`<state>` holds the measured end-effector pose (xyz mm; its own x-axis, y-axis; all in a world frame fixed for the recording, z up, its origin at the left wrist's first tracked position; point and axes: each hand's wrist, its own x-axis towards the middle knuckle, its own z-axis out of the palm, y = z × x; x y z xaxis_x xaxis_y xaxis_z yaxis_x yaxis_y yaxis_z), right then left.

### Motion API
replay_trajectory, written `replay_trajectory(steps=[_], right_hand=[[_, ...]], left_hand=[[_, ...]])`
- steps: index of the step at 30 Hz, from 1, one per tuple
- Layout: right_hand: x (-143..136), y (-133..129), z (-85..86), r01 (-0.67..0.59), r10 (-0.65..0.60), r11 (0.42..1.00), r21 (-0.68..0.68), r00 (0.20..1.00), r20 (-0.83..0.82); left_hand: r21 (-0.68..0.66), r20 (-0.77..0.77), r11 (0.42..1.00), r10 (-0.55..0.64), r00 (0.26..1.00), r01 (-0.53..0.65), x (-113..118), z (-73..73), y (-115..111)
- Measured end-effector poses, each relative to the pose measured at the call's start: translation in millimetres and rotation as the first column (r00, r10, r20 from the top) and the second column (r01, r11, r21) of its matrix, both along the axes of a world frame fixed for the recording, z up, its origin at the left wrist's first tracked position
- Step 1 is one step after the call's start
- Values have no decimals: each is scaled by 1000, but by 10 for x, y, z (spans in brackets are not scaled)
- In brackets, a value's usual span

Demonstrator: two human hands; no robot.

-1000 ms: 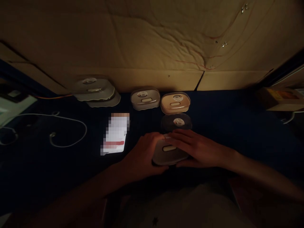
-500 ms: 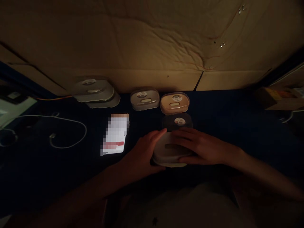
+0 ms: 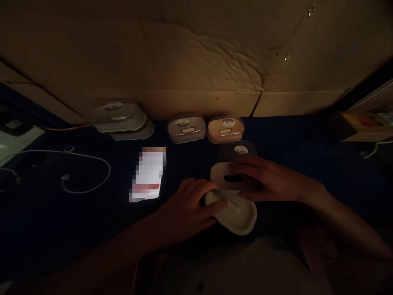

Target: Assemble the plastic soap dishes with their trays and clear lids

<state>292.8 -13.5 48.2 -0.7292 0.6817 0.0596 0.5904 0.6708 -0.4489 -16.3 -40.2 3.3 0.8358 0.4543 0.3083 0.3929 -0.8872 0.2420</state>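
My left hand [image 3: 196,203] grips the left edge of a pale oval tray [image 3: 242,217], with thumb and fingers on its rim. The tray is tilted and shows its hollow. My right hand [image 3: 270,178] holds a grey-white oval piece [image 3: 217,171] with a dark slot, just behind the tray; its fingers lie over the right side. A clear lid [image 3: 225,150] with a round sticker rests beyond my right fingertips. Behind it stand a peach box [image 3: 225,132] and a grey box [image 3: 187,130], both under clear lids with stickers.
Grey lidded boxes [image 3: 123,119] are stacked at the back left. A lit phone [image 3: 149,174] lies left of my left hand, and a white cable [image 3: 92,152] curls farther left. A cardboard box [image 3: 359,127] stands at the right, and brown sheeting [image 3: 184,53] rises behind.
The slotted piece and the pale tray have come apart. The tray has moved toward me, the slotted piece slightly away, and the clear lid has shifted back and right.
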Motion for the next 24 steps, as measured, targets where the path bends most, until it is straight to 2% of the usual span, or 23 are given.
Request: replay_trajectory(steps=[3,9,13,16,19,21,24], right_hand=[[11,13,-6,2,-2,1000,11,1000,6],[-30,60,-85,-4,2,996,90,1000,26],[-80,80,-189,14,-17,990,140,1000,23],[-82,72,-198,7,-14,988,157,999,41],[-18,65,-121,64,-76,971,231,996,46],[50,81,-69,180,-206,936,304,977,54],[144,145,-79,384,-448,838,386,890,88]], left_hand=[[32,-33,997,-62,998,63,21,7,-16],[-23,78,983,-179,981,181,77,-53,-99],[-38,90,973,-224,970,228,98,-82,-126],[-56,149,969,-229,962,240,87,-78,-97],[-72,223,987,-127,966,146,54,-37,-33],[-82,229,996,-4,973,23,26,6,15],[-114,174,988,123,977,-104,-7,67,69]])
